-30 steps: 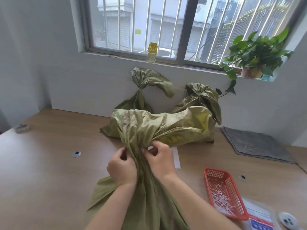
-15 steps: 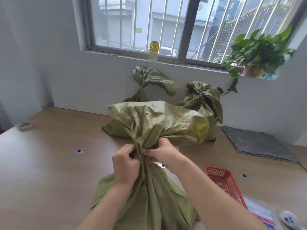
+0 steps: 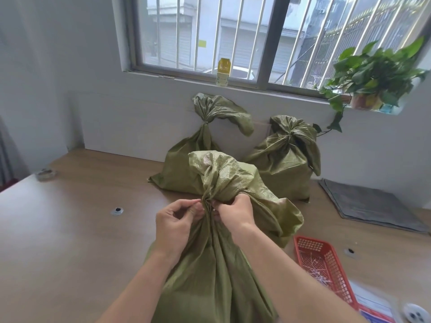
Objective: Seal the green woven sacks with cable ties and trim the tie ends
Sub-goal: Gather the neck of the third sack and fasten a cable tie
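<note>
Wooden desk (image 3: 70, 252), near edge | green woven sack (image 3: 210, 276), neck gathered | pinched by left hand (image 3: 175, 222), gripped by right hand (image 3: 235, 210) | cable tie unclear | keep gathers bunched tight, cinch close against grip

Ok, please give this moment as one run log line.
step: closing front sack neck | left hand: pinches neck | right hand: grips neck | behind: two tied sacks | red basket: at right, white scraps inside
</note>
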